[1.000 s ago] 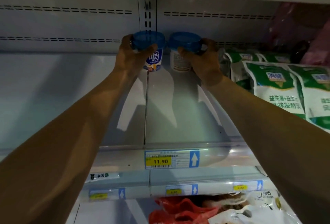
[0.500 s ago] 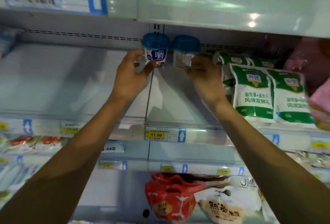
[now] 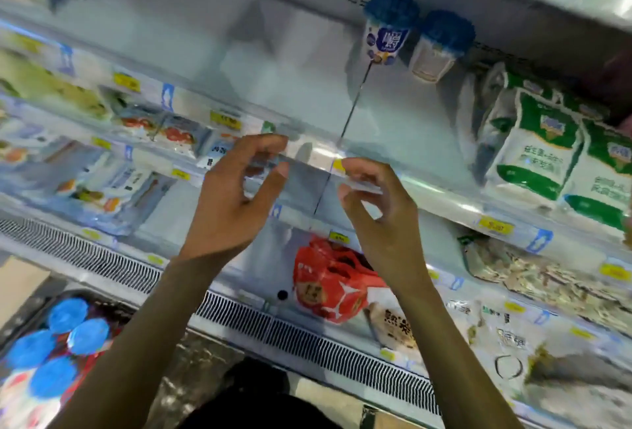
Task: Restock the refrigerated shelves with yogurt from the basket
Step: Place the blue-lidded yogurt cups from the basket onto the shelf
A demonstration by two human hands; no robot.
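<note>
Standing blue-lidded yogurt cups (image 3: 387, 41), one labelled 嚼

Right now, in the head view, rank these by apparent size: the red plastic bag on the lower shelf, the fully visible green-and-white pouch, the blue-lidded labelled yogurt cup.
1. Green-and-white pouch and red plastic bag: about alike, not ranked; the bag seems nearer the camera.
2. Blue-lidded yogurt cup: clearly smallest, farthest back.

Probably a grocery shop; chilled shelves (image 3: 205, 52); yellow price tags (image 3: 496, 225)

Bare shelf (image 3: 205, 39) left, yogurt cups (image 3: 388, 35) (at back) centre; green bags (image 3: 533, 145) crowd right
</note>
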